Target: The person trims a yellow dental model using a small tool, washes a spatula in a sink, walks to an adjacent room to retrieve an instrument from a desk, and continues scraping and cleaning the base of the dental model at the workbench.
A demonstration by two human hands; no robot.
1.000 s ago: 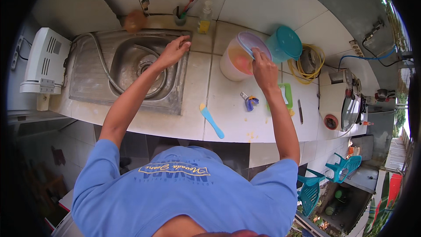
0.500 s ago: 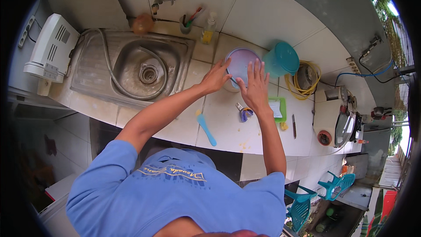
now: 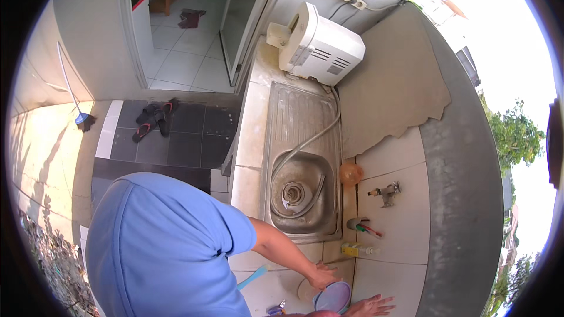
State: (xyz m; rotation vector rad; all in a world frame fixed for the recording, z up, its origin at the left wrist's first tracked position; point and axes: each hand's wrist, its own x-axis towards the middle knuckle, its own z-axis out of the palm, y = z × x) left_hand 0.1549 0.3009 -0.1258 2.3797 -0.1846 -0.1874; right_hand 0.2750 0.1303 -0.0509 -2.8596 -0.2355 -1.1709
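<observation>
At the lower edge of the view, a round container with a lilac lid [image 3: 332,298] stands on the tiled counter. My left hand [image 3: 321,276] rests at the lid's edge, its fingers stretched out and apart. Beyond the lid, close to the wall, my right hand [image 3: 371,306] is spread, holding nothing. A pale round shape [image 3: 306,289] shows beside the container. Nearer me lie a light-blue spatula-like utensil [image 3: 252,277] and a small purple and metal object [image 3: 276,309], partly cut off by the view's lower edge.
Ahead is a steel sink [image 3: 317,199] with a grey hose [image 3: 301,148] looped in it. A tap [image 3: 386,193], a cup with brushes [image 3: 356,223] and a yellow-labelled bottle [image 3: 356,250] line the wall side. A white appliance [image 3: 325,47] stands past the drainboard. Sandals [image 3: 154,119] lie on the floor.
My view has swung left, bringing the doorway and floor into sight and pushing the container to the lower edge. My right hand has moved off the lid's top toward the wall.
</observation>
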